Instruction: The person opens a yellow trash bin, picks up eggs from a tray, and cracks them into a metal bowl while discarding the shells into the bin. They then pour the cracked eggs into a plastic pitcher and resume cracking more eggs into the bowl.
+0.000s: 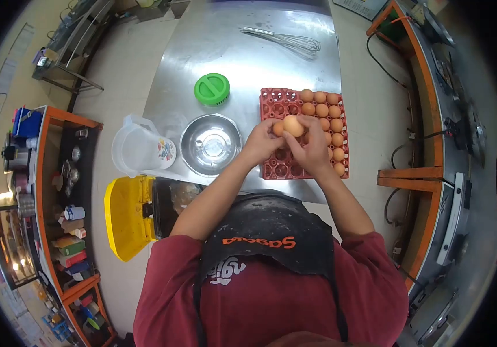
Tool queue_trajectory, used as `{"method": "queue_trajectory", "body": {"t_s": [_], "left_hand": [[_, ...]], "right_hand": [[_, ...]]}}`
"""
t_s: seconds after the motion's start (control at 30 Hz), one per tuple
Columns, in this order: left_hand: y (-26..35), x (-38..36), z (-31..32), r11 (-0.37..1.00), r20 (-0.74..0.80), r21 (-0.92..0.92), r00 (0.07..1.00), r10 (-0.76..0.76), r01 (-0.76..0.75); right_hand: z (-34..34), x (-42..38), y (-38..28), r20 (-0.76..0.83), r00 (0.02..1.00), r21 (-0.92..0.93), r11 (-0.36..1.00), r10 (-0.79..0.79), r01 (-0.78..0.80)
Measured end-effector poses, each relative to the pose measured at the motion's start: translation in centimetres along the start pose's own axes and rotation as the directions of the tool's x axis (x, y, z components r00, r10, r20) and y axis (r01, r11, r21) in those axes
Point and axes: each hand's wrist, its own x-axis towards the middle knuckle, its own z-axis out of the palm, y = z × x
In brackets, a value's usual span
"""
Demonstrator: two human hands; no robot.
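Observation:
Over the red egg tray (269, 170), my left hand (262, 141) is closed on a brown egg (278, 128). My right hand (312, 149) grips a second, paler egg (293, 126), its thumb and fingers around the shell. The two eggs are side by side, close together between my hands. Several brown eggs (321, 110) fill the right part of the tray, while bare cups show along its left side. Just left of my left hand stands a shiny steel bowl (188, 144).
A clear plastic pitcher (126, 147) stands left of the bowl, and a green-lidded container (211, 89) behind it. A whisk (286, 40) lies farther back on the steel table (202, 34). Below the left front edge, a bin's yellow lid (124, 217) is raised. Orange-framed shelving (55, 202) flanks the left.

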Motion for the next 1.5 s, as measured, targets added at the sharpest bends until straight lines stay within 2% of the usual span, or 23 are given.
{"method": "queue_trajectory", "body": {"t_s": [0.1, 0.23, 0.27, 0.33, 0.43, 0.47, 0.53, 0.63, 0.67, 0.77, 0.83, 0.87, 0.9, 0.93, 1.0, 1.07, 1.1, 1.13, 1.2, 1.23, 1.33, 1.43, 1.5], "left_hand": [[-0.3, -0.1, -0.4, 0.999, 0.009, -0.045, 1.000, 0.024, -0.023], [-0.6, 0.4, -0.5, 0.998, 0.007, 0.065, 1.000, -0.019, 0.019], [-0.8, 0.7, -0.6, 0.994, -0.002, 0.100, 0.999, -0.038, 0.038], [-0.5, 0.7, -0.6, 0.911, -0.056, 0.407, 0.994, 0.097, -0.066], [-1.6, 1.3, -0.1, 0.689, -0.126, 0.723, 0.969, 0.212, -0.057], [-1.9, 1.9, 0.1, 0.604, -0.150, 0.797, 0.958, 0.243, -0.029], [-1.9, 2.4, 0.4, 0.596, -0.126, 0.802, 0.966, 0.224, -0.033], [-1.2, 1.9, 0.1, 0.609, -0.205, 0.793, 0.953, 0.224, 0.027], [-0.9, 1.4, -0.2, 0.617, -0.249, 0.784, 0.942, 0.226, 0.060], [-0.3, -1.0, -4.3, 0.884, -0.271, 0.460, 0.935, 0.230, -0.084], [3.7, -5.6, -6.5, 0.952, -0.137, 0.305, 0.988, 0.067, -0.022], [5.2, -7.6, -7.5, 0.975, -0.062, 0.224, 0.998, 0.008, 0.006], [4.1, -8.5, -9.0, 0.936, -0.085, 0.351, 0.995, 0.054, -0.021], [4.1, -9.3, -10.1, 0.964, -0.118, 0.265, 0.993, 0.011, 0.021], [3.6, -11.4, -11.8, 0.991, -0.166, 0.072, 0.981, -0.098, 0.111], [2.2, -12.8, -13.1, 0.994, -0.269, 0.059, 0.961, -0.072, 0.091], [1.6, -13.2, -13.6, 0.997, -0.300, 0.048, 0.953, -0.050, 0.068], [1.0, -13.6, -14.1, 0.998, -0.328, 0.038, 0.944, -0.030, 0.045], [0.2, -14.1, -14.6, 0.994, -0.366, 0.071, 0.929, -0.056, 0.088], [-0.1, -14.2, -14.7, 0.990, -0.380, 0.087, 0.922, -0.071, 0.112], [-1.6, -13.4, -15.5, 0.937, -0.377, 0.349, 0.918, 0.122, 0.019], [-0.7, -12.7, -16.2, 0.796, -0.293, 0.596, 0.951, 0.097, 0.103], [-2.5, -11.5, -16.8, 0.784, -0.251, 0.620, 0.935, 0.251, -0.043]], "right_hand": [[0.6, -0.4, 0.0, -0.211, 0.962, 0.321, 0.942, 0.171, -0.098], [0.5, 0.0, -0.6, -0.032, 0.999, -0.083, 0.996, 0.020, -0.022], [0.9, -0.2, -0.6, -0.097, 0.982, 0.111, 0.982, 0.161, -0.151], [1.7, -0.3, -0.9, -0.124, 0.887, 0.494, 0.803, 0.445, -0.334], [-0.1, 0.7, 0.0, 0.045, 0.654, 0.737, 0.417, 0.755, -0.532], [-0.7, 0.7, 0.9, 0.173, 0.647, 0.803, 0.274, 0.743, -0.529], [-1.5, 0.6, 1.9, 0.417, 0.638, 0.854, -0.040, 0.647, -0.518], [-1.4, 1.2, 0.7, 0.484, 0.642, 0.819, -0.050, 0.595, -0.572], [-1.1, 1.6, 0.0, 0.504, 0.645, 0.797, -0.021, 0.575, -0.604], [0.9, 2.5, -1.4, 0.595, 0.637, 0.695, 0.084, 0.491, -0.714], [3.3, 2.5, -2.1, 0.689, 0.592, 0.576, 0.181, 0.418, -0.797], [4.8, 2.4, -2.3, 0.715, 0.582, 0.509, 0.282, 0.387, -0.813], [6.6, 2.4, -2.3, 0.735, 0.577, 0.442, 0.394, 0.357, -0.806], [8.1, 2.7, -2.5, 0.754, 0.568, 0.368, 0.503, 0.330, -0.782], [10.1, 3.5, -3.7, 0.819, 0.510, 0.300, 0.564, 0.262, -0.770], [11.0, 4.3, -6.0, 0.843, 0.517, 0.312, 0.649, 0.147, -0.693], [11.7, 4.5, -5.8, 0.862, 0.498, 0.341, 0.617, 0.097, -0.709], [12.3, 4.7, -5.7, 0.850, 0.521, 0.321, 0.709, 0.077, -0.628], [13.3, 4.9, -5.6, 0.825, 0.564, 0.270, 0.856, 0.030, -0.440], [14.0, 4.9, -5.5, 0.821, 0.570, 0.273, 0.850, 0.038, -0.450], [15.8, 4.2, -4.7, 0.795, 0.602, 0.275, 0.843, 0.070, -0.462], [16.9, 3.8, -3.9, 0.745, 0.663, 0.266, 0.879, 0.074, -0.397], [17.3, 3.8, -3.6, 0.701, 0.711, 0.243, 0.919, 0.056, -0.311]]}}
